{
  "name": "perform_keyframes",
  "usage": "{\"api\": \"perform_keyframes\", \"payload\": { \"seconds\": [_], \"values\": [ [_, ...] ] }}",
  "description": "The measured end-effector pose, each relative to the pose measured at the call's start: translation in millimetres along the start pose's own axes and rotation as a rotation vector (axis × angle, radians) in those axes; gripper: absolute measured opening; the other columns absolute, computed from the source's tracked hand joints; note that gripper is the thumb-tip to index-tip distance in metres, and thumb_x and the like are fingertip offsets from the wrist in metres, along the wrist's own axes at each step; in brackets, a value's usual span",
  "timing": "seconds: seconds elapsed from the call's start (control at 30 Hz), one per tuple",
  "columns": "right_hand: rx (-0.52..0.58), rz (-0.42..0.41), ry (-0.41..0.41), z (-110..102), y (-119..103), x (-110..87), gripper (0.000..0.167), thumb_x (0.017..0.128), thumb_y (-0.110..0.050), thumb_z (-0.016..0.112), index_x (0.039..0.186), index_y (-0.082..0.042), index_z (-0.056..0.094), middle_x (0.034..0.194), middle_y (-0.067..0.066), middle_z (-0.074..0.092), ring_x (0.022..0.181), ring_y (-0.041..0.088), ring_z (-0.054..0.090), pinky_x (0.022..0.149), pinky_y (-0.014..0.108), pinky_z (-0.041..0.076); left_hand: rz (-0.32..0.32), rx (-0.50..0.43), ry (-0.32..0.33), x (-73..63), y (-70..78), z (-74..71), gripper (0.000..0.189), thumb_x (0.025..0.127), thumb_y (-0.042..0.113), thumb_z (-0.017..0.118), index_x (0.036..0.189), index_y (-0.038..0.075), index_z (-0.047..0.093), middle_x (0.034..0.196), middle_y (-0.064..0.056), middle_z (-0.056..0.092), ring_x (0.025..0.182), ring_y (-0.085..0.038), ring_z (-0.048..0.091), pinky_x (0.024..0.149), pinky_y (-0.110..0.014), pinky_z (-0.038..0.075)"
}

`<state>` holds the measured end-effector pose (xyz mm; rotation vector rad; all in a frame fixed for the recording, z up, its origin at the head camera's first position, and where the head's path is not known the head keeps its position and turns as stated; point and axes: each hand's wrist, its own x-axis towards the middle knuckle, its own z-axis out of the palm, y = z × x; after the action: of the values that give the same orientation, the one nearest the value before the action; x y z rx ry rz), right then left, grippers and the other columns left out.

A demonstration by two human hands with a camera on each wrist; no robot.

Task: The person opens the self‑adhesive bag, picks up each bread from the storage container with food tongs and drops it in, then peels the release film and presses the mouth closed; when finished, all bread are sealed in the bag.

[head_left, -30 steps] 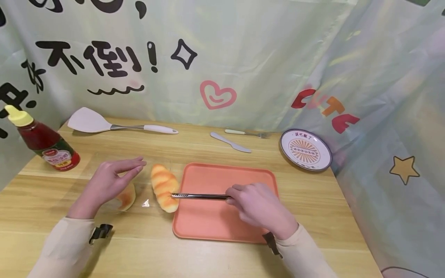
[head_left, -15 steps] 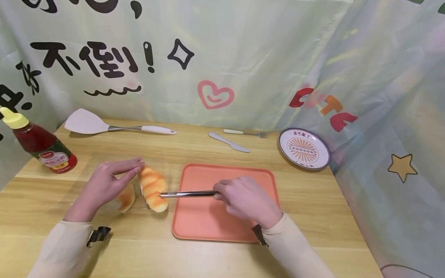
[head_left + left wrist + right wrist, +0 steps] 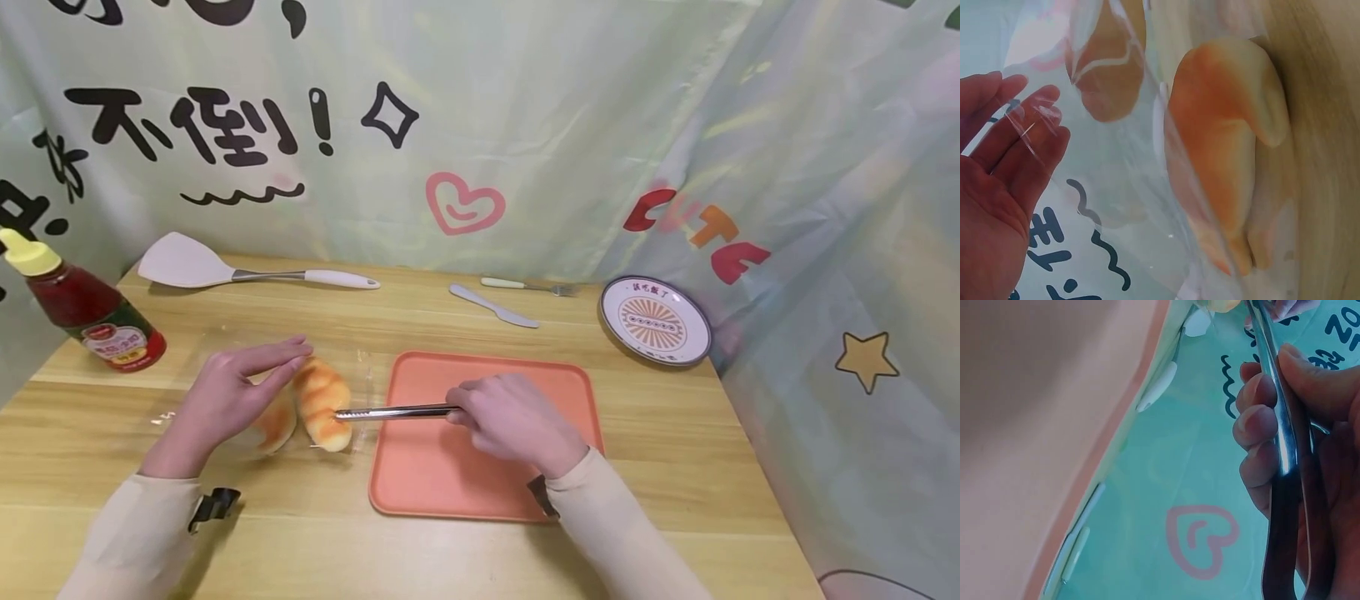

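Observation:
My left hand point(image 3: 240, 387) holds up the thin film of a clear plastic bag point(image 3: 1122, 194), with film creased across its fingertips in the left wrist view. Inside the film, beneath that hand, lies a tan and orange bun point(image 3: 1216, 131), partly covered by the hand in the head view. My right hand point(image 3: 506, 417) grips metal tongs point(image 3: 397, 412) by the handle end, fingers wrapped round the arms. The tongs' tips are at a long ridged bread roll point(image 3: 322, 404), which lies against the left fingertips and overlaps the bag. An orange tray point(image 3: 442, 492) sits under the right hand.
A red sauce bottle point(image 3: 97, 317) with a yellow cap stands at the left. Along the back lie a white spatula point(image 3: 187, 262), a pale knife point(image 3: 495, 307) and a fork point(image 3: 525, 287). A patterned plate point(image 3: 654, 321) rests at the back right. Printed curtains enclose the table.
My right hand and the tongs have moved left, carrying the bread roll from the tray's left edge to my left fingertips and into the bag's area. The left hand stays nearly in place.

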<state>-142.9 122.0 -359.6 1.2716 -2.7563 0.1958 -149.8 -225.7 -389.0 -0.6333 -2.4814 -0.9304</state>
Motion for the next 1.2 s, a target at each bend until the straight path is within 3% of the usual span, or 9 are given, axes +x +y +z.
{"api": "perform_keyframes", "payload": {
  "seconds": [0.4,0.67,0.87,1.03,1.2],
  "values": [
    [0.011,0.004,-0.024,3,-3,15.8,0.021,0.095,-0.023,0.065,0.076,-0.02,0.056,0.062,-0.012,0.045,0.049,0.007,0.038,0.044,0.021,0.03,0.038,-0.017,0.003,0.6,1.9,4.4,0.027,0.085,0.002,0.075,0.111,0.009,0.076,0.119,-0.01,0.068,0.104,-0.033,0.067,0.096,-0.008,0.035],
    [0.019,-0.013,0.0,5,-3,23.7,0.023,0.093,-0.018,0.065,0.073,-0.021,0.053,0.06,-0.011,0.045,0.05,0.007,0.039,0.044,0.022,0.031,0.011,0.008,-0.011,-0.7,3.0,7.8,0.027,0.087,0.002,0.074,0.112,0.008,0.075,0.121,-0.006,0.067,0.101,-0.027,0.068,0.092,-0.005,0.034],
    [0.029,-0.016,0.006,7,-1,29.1,0.024,0.093,-0.017,0.065,0.073,-0.021,0.053,0.06,-0.011,0.046,0.049,0.008,0.04,0.044,0.023,0.032,0.036,-0.023,0.021,-1.6,0.8,9.6,0.032,0.083,0.0,0.077,0.114,0.007,0.074,0.121,-0.009,0.067,0.102,-0.031,0.067,0.094,-0.006,0.034],
    [0.002,-0.033,-0.028,7,-3,33.6,0.023,0.094,-0.021,0.064,0.074,-0.021,0.054,0.062,-0.012,0.046,0.051,0.008,0.042,0.046,0.023,0.034,0.042,0.0,0.034,-1.5,0.2,10.5,0.033,0.083,-0.001,0.076,0.115,0.007,0.074,0.121,-0.009,0.067,0.108,-0.017,0.063,0.096,-0.007,0.034],
    [0.001,-0.041,-0.025,8,-5,37.5,0.022,0.094,-0.02,0.063,0.074,-0.021,0.055,0.062,-0.012,0.046,0.05,0.008,0.041,0.045,0.022,0.033,0.058,-0.017,0.032,-1.5,0.9,11.0,0.031,0.084,-0.001,0.074,0.115,0.006,0.073,0.121,-0.01,0.067,0.11,-0.007,0.059,0.088,-0.008,0.041]
  ]
}}
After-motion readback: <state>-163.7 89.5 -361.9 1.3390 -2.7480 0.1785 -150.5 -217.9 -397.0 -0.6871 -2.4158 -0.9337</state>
